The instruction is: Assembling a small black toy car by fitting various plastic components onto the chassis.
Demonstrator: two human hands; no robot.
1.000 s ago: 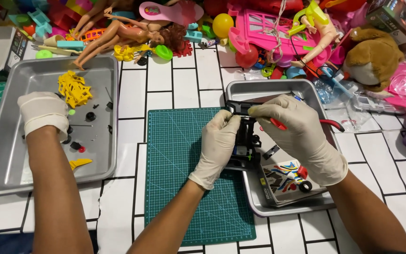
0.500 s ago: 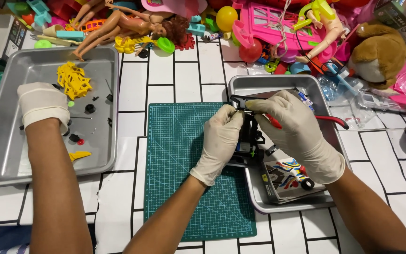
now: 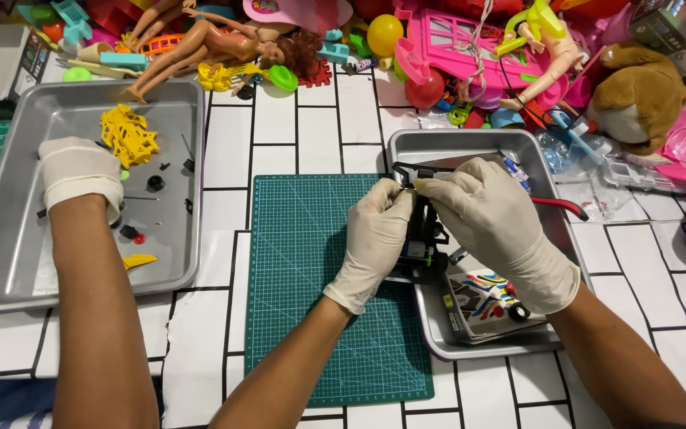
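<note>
My left hand [image 3: 375,238] and my right hand [image 3: 494,226], both in white gloves, grip a small black toy vehicle frame [image 3: 424,242] from either side. The frame stands upright over the left edge of a metal tray [image 3: 470,143], half above a green cutting mat [image 3: 311,302]. My fingertips meet at the frame's top. A red-handled tool [image 3: 561,206] sticks out to the right from under my right hand; whether that hand holds it cannot be told. A printed card with a colourful car picture [image 3: 486,306] lies in the tray below my right hand.
Another person's gloved hand [image 3: 81,171] rests in a second metal tray [image 3: 9,262] at the left, beside a yellow plastic part [image 3: 127,135] and small black pieces. Dolls, a plush toy [image 3: 645,95] and pink plastic toys crowd the back of the tiled table.
Both my hands stay on the black frame, with the fingertips drawn closer together at its top. The other person's hand in the left tray has not moved.
</note>
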